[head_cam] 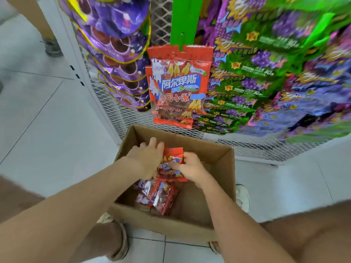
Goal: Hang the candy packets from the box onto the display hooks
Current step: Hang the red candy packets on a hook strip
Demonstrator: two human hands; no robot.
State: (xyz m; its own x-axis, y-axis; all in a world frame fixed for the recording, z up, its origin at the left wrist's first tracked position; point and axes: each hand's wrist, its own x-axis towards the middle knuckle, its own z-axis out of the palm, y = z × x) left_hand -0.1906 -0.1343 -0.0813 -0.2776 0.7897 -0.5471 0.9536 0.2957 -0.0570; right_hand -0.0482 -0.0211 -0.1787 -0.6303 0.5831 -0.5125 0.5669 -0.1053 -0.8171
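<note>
Left grip (147, 158) curls over and right grip (190, 166) pinches one red candy packet (173, 155), above the loose packets (157, 198) near the box (218, 149) far wall. Light, soft, slippery film, I judge; best taken by its top seam

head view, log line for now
stage: pick from box; left hand: on red packet; right hand: grips it; green strip: red packets hung

Red candy packets (173, 164), brown box (218, 162), green strip (185, 21), purple-green packets (266, 76)
</note>
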